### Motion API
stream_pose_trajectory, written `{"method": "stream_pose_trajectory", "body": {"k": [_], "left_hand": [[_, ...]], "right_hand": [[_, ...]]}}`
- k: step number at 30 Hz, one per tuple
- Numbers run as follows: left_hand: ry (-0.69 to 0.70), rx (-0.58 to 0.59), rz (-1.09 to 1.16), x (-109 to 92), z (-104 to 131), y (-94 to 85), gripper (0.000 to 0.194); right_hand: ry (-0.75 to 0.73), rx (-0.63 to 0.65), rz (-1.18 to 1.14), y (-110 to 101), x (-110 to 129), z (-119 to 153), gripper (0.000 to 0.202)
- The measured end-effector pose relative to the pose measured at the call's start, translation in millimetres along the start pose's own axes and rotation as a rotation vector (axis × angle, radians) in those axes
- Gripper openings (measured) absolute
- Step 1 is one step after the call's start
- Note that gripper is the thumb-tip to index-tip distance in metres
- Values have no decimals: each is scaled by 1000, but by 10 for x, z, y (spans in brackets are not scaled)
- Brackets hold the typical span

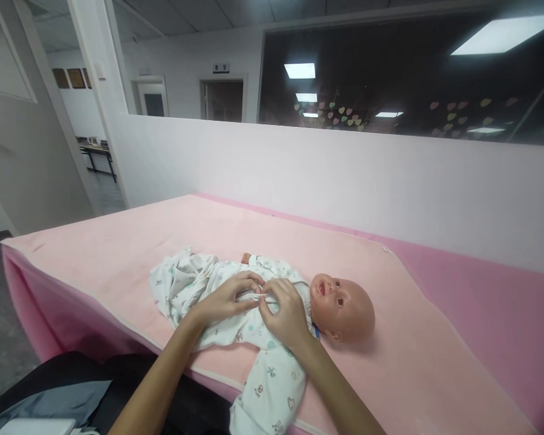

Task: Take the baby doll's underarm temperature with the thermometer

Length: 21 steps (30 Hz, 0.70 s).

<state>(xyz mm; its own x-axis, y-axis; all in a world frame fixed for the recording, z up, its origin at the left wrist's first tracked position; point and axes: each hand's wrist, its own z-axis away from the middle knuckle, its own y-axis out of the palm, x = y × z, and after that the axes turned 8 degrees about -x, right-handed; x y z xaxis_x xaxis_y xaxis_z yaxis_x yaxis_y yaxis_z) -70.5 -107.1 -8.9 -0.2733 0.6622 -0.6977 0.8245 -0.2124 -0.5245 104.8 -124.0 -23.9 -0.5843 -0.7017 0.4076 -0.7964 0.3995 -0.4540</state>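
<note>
A baby doll (351, 308) lies on its back with its head to the right, dressed in a white printed garment (272, 386). One sleeve hangs toward the table's front edge, and a small doll hand shows at the far sleeve. Over the doll's chest, my left hand (233, 296) pinches the white edge of the garment between thumb and fingers. Just right of it, my right hand (283, 311) has its thumb and fingertips closed on the same edge. The fingertips of both hands nearly meet. Loose cloth lies bunched at the doll's lower end.
A pink-covered table (131, 254) carries the doll, its cloth draping down at the left front. Behind it stands a white wall (299, 169) with a window above. A door (31, 133) is at the left. My lap shows at the lower left.
</note>
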Motion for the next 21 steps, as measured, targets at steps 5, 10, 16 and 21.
{"method": "stream_pose_trajectory", "body": {"k": [5, 10, 16, 21], "left_hand": [[-23, 0, 82, 35, 15, -1, 16], [-3, -38, 42, 46, 2, 17, 14], [-57, -52, 122, 34, 13, 25, 13], [-83, -39, 143, 15, 20, 12, 19]], "right_hand": [[6, 17, 9, -5, 0, 3, 7], [-3, 15, 25, 5, -5, 2, 9], [-14, 1, 48, 4, 1, 16, 6], [-34, -23, 50, 6, -7, 33, 8]]}}
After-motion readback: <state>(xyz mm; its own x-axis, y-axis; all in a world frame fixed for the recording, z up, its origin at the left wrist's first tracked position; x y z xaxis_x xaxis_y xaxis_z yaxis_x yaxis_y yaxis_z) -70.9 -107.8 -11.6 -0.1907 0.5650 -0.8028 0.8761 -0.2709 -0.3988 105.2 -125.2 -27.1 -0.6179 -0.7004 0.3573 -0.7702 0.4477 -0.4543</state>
